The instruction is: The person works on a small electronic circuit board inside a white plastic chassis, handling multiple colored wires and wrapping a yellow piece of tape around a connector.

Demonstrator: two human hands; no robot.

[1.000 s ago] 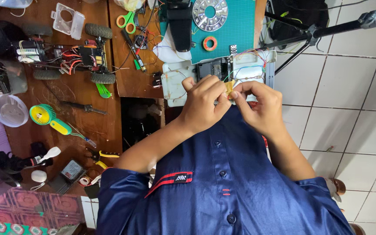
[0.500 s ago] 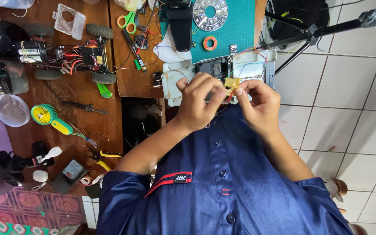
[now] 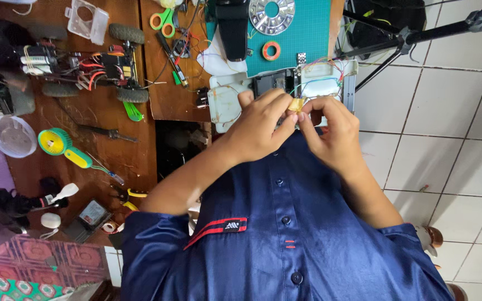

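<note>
Fingertips of both hands pinched together on a small yellowish piece (image 3: 295, 104), held up just in front of the chest and above the opened white casing (image 3: 224, 103) with its tangle of coloured wires (image 3: 322, 78). Left hand (image 3: 260, 125) curled, thumb and forefinger clamped on the near side of the piece; right hand (image 3: 330, 131) mirroring it, fingers closed on the far side, both touching at the tips. Too small to tell whether tape, a pad or a bit of insulation, so no call on that. Best handled, by the look of it, with a light, even pinch from both sides, wrists kept close together and steady, piece kept clear of the loose wires below so nothing snags or pulls at a joint. Worth keeping elbows tucked and the work low over the casing, so a dropped piece lands on the green cutting mat (image 3: 308, 33) and not on the tiled floor (image 3: 447, 139). Elsewhere on the wooden worktop (image 3: 163, 100): orange-handled scissors (image 3: 163, 19), a small roll of orange tape (image 3: 271, 51), a model car chassis (image 3: 93, 64) with wheels and red wiring, a green and yellow handheld fan (image 3: 62, 147), all well apart from the hands.
</note>
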